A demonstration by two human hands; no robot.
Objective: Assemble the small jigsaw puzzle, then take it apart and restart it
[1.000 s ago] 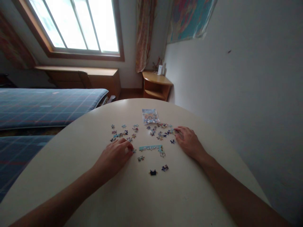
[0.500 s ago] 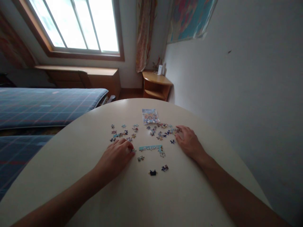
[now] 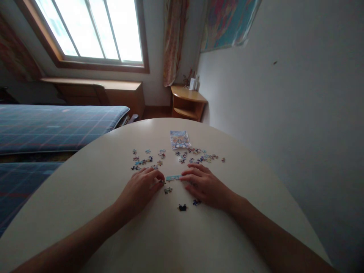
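My left hand (image 3: pixel 141 186) rests on the table with thumb and fingertips closed on a small puzzle piece (image 3: pixel 162 182), just left of a joined light-blue strip of puzzle pieces (image 3: pixel 173 178). Over the strip's right end lies my right hand (image 3: pixel 209 187), fingers spread and fingertips touching it. That hand hides the strip's right corner. Between the hands is a loose pair of puzzle pieces (image 3: pixel 168 190). Closer to me lie a dark puzzle piece (image 3: pixel 182 207) and a purple-blue puzzle piece (image 3: pixel 196 203), partly under my right hand.
Loose puzzle pieces lie in a left group (image 3: pixel 142 162) and a right group (image 3: pixel 200 157) beyond my hands. A printed picture sheet (image 3: pixel 180 140) lies behind them on the round white table (image 3: pixel 153 242). A plaid mattress (image 3: pixel 57 127) stands left, a wall (image 3: pixel 284 113) right.
My right hand has moved left and nearer, from the right group of pieces onto the blue strip. One piece now sits apart at that group's right end. My left hand has barely shifted.
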